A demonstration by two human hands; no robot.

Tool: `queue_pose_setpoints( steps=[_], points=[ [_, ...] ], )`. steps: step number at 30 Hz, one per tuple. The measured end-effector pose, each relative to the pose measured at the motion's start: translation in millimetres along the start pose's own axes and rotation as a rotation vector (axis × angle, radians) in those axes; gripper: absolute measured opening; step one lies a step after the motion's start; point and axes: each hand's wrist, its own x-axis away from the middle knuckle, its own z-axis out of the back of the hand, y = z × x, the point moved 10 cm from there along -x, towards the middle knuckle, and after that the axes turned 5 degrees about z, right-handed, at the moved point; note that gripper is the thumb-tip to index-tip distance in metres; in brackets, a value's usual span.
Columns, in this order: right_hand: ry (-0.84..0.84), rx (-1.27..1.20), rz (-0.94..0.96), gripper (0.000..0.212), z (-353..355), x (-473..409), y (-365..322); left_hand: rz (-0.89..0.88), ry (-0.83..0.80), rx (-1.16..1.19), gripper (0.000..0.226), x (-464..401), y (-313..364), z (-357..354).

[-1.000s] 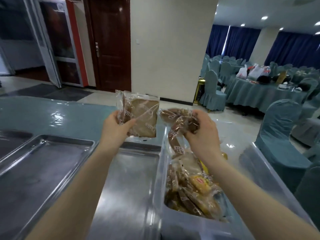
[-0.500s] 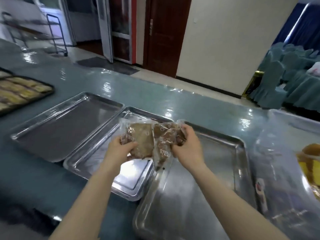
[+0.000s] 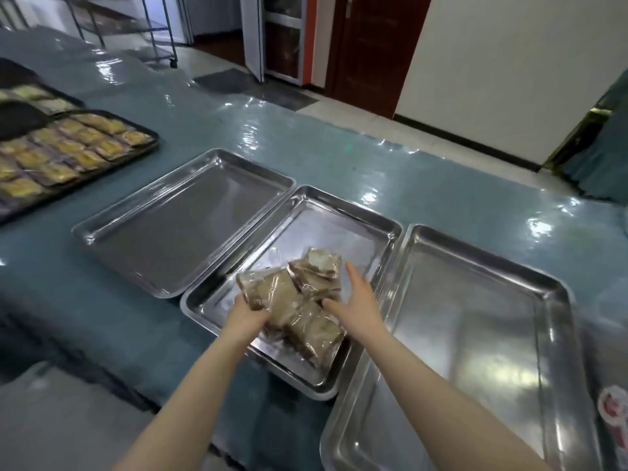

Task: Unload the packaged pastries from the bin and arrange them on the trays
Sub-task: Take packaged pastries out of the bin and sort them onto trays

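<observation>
I am looking down over a long counter covered in glossy teal cloth (image 3: pixel 424 198). Three shiny steel trays are lying side by side on it: a left tray (image 3: pixel 180 222), a middle tray (image 3: pixel 306 215) and a right tray (image 3: pixel 475 317) that is overlapping the middle tray's edge. A small heap of packaged pastries (image 3: pixel 299 300), brown slices in clear wrappers, is sitting on the near half of the middle tray. I am counting about three packets, overlapping one another; the blur is keeping me from being sure.

My left hand (image 3: pixel 246 316) is gripping the nearest left packet, fingers curled around its lower edge. My right hand (image 3: pixel 356 297) is spreading wide beside the heap, its fingers straight, thumb reaching toward the packets; I cannot tell whether it is touching them.

At the far left, a dark tray (image 3: pixel 149 144) is holding rows of yellow packaged pastries (image 3: pixel 68 147). At the right edge, a sliver of the clear plastic bin (image 3: pixel 611 385) is showing. Beyond the counter, a brown door (image 3: pixel 367 45), a cream wall (image 3: pixel 509 62) and a wheeled metal rack (image 3: pixel 153 28) are standing.
</observation>
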Motion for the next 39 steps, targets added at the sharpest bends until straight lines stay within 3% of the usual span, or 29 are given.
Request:
queue_pose_setpoints(
  steps=[3,12,19,27,32,35,39],
  points=[
    [0.008,-0.051,-0.009,0.074,5.7,13.9,12.6,-0.082,0.047,0.010,0.053,11.3,8.3,12.6],
    [0.172,-0.183,-0.018,0.036,76.3,88.4,29.8,-0.190,-0.306,0.208,0.030,67.6,42.5,-54.3],
    [0.413,-0.253,0.036,0.034,193.4,171.8,29.7,-0.211,-0.534,0.256,0.027,130.6,70.6,-151.4],
    [0.566,-0.261,0.203,0.033,339.7,255.3,41.6,-0.389,-0.635,0.247,0.027,197.0,131.6,-250.8],
    [0.531,-0.175,0.216,0.039,406.7,284.1,81.9,-0.464,-0.660,0.229,0.031,234.0,156.4,-334.0],
    [0.478,0.035,0.163,0.033,446.6,290.2,114.2,-0.494,-0.686,0.203,0.031,254.0,164.9,-381.9],
    [0.192,0.288,-0.015,0.037,481.0,279.5,171.9,-0.554,-0.722,0.173,0.030,281.6,182.1,-429.9]
  ],
)
